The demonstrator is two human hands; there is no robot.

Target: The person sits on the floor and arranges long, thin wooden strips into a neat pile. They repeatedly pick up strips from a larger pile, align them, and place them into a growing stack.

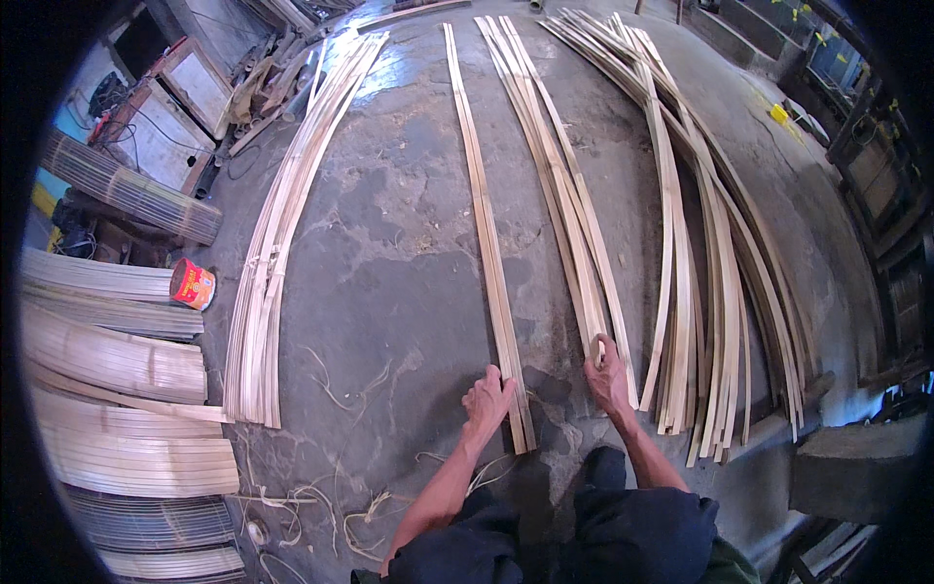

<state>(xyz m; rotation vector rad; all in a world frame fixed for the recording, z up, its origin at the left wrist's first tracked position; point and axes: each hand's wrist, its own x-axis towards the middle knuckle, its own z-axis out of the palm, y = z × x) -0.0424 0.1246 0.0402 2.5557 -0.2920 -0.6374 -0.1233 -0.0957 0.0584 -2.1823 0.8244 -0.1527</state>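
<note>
Left hand (pixel 489 398) curls at edge of narrow strips (pixel 488 253), grip can't be told; right hand (pixel 607 378) grips end of neighbouring bundle (pixel 572 234).

Red tub (pixel 181 282): I see a printed label (pixel 200 287) on its side.
Lettering: too small for me to read reliably.

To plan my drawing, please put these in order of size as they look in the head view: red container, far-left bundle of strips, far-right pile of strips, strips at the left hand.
1. Far-right pile
2. Far-left bundle
3. Strips at the left hand
4. Red container
</note>
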